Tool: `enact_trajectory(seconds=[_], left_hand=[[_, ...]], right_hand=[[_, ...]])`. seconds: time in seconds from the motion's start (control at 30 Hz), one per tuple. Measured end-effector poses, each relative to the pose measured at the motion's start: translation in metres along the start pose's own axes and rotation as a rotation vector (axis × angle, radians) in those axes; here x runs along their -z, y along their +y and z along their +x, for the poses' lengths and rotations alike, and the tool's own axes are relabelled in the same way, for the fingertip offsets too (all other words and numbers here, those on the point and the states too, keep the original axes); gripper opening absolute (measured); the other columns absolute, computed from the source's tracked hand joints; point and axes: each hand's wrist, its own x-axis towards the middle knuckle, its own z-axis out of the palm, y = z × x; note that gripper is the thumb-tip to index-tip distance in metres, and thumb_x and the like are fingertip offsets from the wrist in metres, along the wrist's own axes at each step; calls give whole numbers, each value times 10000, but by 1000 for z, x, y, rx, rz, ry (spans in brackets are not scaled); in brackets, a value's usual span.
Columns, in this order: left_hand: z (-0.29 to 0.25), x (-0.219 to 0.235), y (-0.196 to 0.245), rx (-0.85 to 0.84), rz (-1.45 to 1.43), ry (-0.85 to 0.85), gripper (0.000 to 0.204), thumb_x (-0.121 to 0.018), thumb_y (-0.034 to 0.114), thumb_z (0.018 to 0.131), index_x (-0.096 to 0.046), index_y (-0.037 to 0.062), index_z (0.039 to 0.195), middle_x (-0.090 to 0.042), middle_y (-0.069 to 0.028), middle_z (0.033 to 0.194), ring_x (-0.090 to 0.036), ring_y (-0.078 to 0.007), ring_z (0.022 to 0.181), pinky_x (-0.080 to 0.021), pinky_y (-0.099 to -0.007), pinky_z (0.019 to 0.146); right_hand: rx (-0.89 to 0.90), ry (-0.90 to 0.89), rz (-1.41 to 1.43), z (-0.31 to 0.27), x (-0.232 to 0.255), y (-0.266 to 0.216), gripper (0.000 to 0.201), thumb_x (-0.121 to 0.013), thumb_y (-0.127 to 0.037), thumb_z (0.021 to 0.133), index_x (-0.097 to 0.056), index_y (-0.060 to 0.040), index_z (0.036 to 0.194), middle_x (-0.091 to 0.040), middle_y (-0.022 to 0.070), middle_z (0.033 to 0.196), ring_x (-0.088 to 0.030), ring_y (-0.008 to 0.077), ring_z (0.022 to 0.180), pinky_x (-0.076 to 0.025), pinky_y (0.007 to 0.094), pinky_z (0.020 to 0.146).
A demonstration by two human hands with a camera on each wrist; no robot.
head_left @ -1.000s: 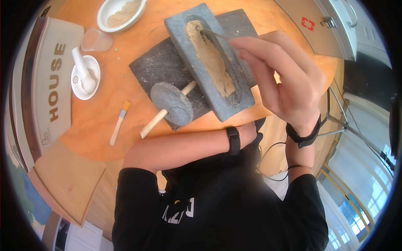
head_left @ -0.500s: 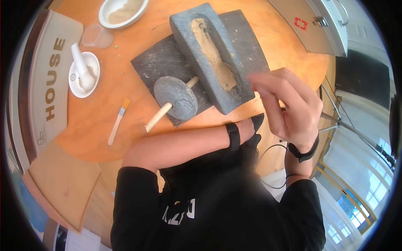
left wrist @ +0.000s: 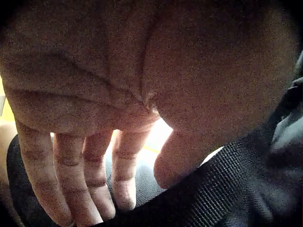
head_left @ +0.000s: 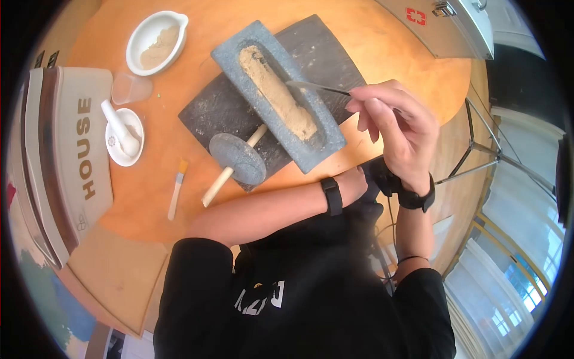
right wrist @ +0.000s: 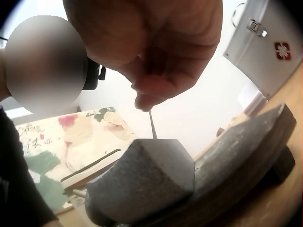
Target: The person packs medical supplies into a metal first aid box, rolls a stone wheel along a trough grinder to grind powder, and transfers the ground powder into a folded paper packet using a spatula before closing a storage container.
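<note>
Left forearm (head_left: 269, 209) crosses before torso; left hand (head_left: 351, 184), fingers loosely extended, near black cloth (left wrist: 208, 194). Right hand (head_left: 403, 128) raised, wrist bent, thumb and fingertips pinching thin metal tool (head_left: 323, 88), its far end over stone trough (head_left: 305, 157) holding tan powder (head_left: 275, 93). Trough sits on dark board (head_left: 203, 113). White bowl (head_left: 131, 55) farther off.

My left hand (head_left: 353, 182) mostly loses its fingers to head view; left wrist view dim, grainy, some fingertips cut by lower edge; rear end of thin tool (head_left: 317, 88) hidden in my right hand (head_left: 406, 122); right wrist view hides tool's tip behind stone trough (head_left: 311, 149); stone wheel (head_left: 237, 158) covers rod's (head_left: 218, 186) middle; metal case (head_left: 445, 30) cut off above.
</note>
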Motion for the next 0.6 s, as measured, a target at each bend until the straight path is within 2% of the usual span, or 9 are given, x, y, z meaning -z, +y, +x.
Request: enact_trajectory(seconds=[0.1, 0.17, 0.2, 0.27, 0.33, 0.47, 0.5, 0.57, 0.6], left_hand=[[-2, -8, -21, 4, -167, 77, 75, -561, 112, 957, -605, 57, 931, -602, 5, 874, -522, -86, 802, -462, -278, 714], [-13, -11, -35, 21, -272, 116, 75, -562, 117, 960, -598, 59, 928, -596, 11, 867, -516, -80, 795, -461, -276, 708], [-36, 22, 38, 36, -264, 110, 75, -562, 117, 960, -598, 59, 928, -596, 11, 867, -516, -80, 795, -461, -276, 708], [-11, 69, 193, 364, -539, 31, 64, -557, 120, 966, -577, 65, 939, -572, 26, 868, -507, -69, 788, -460, -275, 688], [-9, 81, 229, 462, -590, 51, 68, -553, 123, 971, -572, 67, 938, -562, 29, 864, -504, -66, 786, -461, -275, 684], [-8, 78, 220, 619, -739, 36, 88, -525, 122, 983, -560, 48, 949, -562, 28, 875, -489, -82, 772, -464, -302, 683], [-26, 70, 161, 618, -736, 38, 88, -525, 122, 983, -560, 48, 949, -562, 28, 875, -489, -82, 772, -464, -302, 683], [-33, 26, 39, -61, 839, -157, 103, -548, 82, 931, -616, 6, 950, -641, -47, 970, -580, -144, 818, -498, -335, 729], [-38, 52, 98, -59, 841, -149, 103, -548, 82, 931, -616, 6, 950, -641, -47, 970, -580, -144, 818, -498, -335, 729]], right_hand=[[-171, -8, 322, 2, 7, 21, 161, -588, -43, 974, -712, 12, 1061, -700, 73, 862, -556, 78, 627, -455, 209, 571], [-212, 35, 375, 5, 6, 25, 179, -581, -73, 990, -706, 14, 1084, -703, 75, 878, -525, 57, 608, -406, 192, 521], [-262, 11, 435, 6, 7, 27, 180, -586, -78, 988, -707, 10, 1088, -704, 76, 880, -520, 52, 604, -388, 190, 503], [-311, -2, 513, 4, 7, 32, 182, -591, -83, 986, -708, 7, 1091, -705, 78, 883, -515, 47, 601, -370, 187, 484], [-339, -32, 549, 1, 9, 37, 188, -590, -86, 985, -709, 4, 1100, -708, 72, 876, -506, 37, 593, -339, 186, 458], [-338, -29, 577, 13, 10, 40, 186, -598, -92, 980, -717, -7, 1096, -713, 56, 876, -503, 33, 595, -349, 183, 471], [-367, -70, 555, 19, 10, 40, 182, -608, -97, 975, -722, -17, 1092, -715, 47, 873, -502, 30, 598, -353, 179, 477], [-389, -120, 533, 31, 11, 41, 178, -619, -103, 969, -728, -28, 1088, -717, 38, 871, -502, 28, 601, -357, 175, 483], [-379, -175, 483, 36, 13, 43, 177, -631, -113, 962, -731, -37, 1087, -719, 32, 874, -502, 25, 604, -363, 172, 490]])
